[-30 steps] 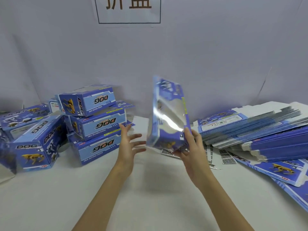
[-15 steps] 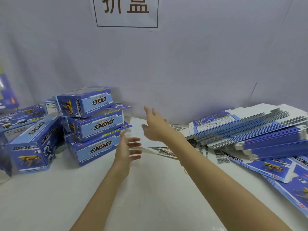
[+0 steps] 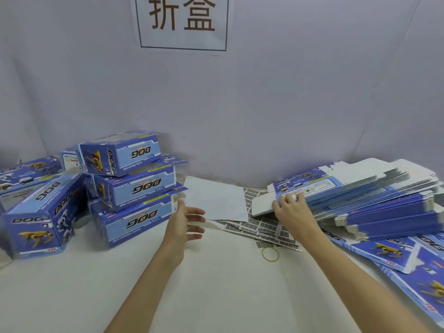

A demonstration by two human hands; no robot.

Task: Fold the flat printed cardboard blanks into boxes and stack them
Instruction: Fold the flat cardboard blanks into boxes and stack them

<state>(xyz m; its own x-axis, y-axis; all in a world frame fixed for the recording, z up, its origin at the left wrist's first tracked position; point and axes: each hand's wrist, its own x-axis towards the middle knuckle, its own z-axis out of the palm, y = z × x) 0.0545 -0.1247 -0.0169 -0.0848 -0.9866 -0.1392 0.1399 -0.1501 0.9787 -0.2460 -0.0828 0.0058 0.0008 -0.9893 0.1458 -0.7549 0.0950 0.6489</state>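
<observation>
The folded box the right hand [image 3: 292,213] held up a second ago is gone from it; that hand has swung over to the heap of flat blanks [image 3: 374,195] at the right, fingers resting on the top blank's [image 3: 305,186] near edge, thumb low beside its white flap. Whether it has truly gripped the sheet I cannot tell. The left hand [image 3: 185,223] still hovers empty, fingers loosely spread, just beside the stacked boxes [image 3: 134,181]. The white worktop [image 3: 192,284] also carries barcode label sheets [image 3: 264,227], a blank white sheet [image 3: 213,200] and a yellow rubber band [image 3: 270,254]. Behind hangs a grey cloth wall with a printed sign [image 3: 182,20].
</observation>
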